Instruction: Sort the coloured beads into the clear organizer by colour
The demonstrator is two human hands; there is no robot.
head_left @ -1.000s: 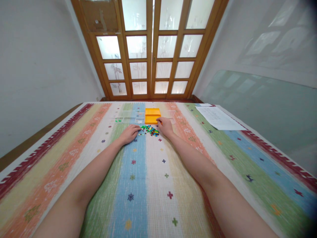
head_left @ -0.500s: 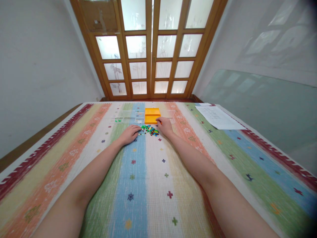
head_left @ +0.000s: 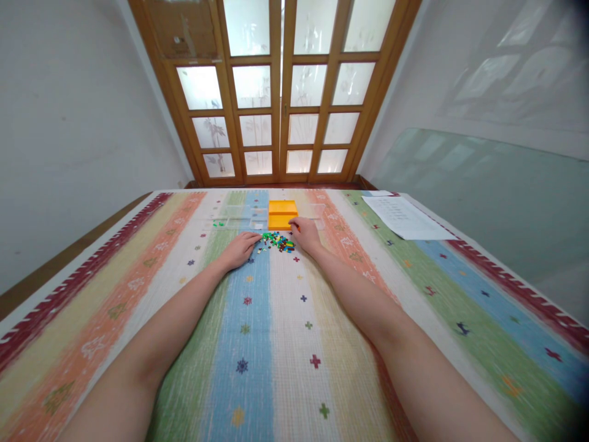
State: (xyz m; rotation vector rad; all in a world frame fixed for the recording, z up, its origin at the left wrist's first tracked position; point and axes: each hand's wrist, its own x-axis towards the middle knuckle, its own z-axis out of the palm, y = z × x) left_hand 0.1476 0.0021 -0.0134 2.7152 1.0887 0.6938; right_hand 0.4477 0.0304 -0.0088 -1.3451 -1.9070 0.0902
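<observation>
A small heap of tiny coloured pieces [head_left: 277, 241] lies on the striped cloth [head_left: 276, 344], between my two hands. My left hand [head_left: 240, 248] rests palm down on the cloth just left of the heap, fingers stretched toward it. My right hand [head_left: 305, 234] sits at the heap's right edge, fingers curled and pinched at the corner of an orange tray [head_left: 281, 214]; what they hold is too small to make out. Clear plastic compartments [head_left: 239, 216] stand left of the orange tray, one with a few green pieces [head_left: 219, 223].
A printed paper sheet [head_left: 405, 217] lies at the far right of the cloth. Wooden glazed doors [head_left: 280, 92] stand behind the surface. A glass pane [head_left: 483, 190] leans along the right wall. White wall on the left.
Both hands stay where they were beside the heap. The view has shifted very slightly; nothing else has visibly moved.
</observation>
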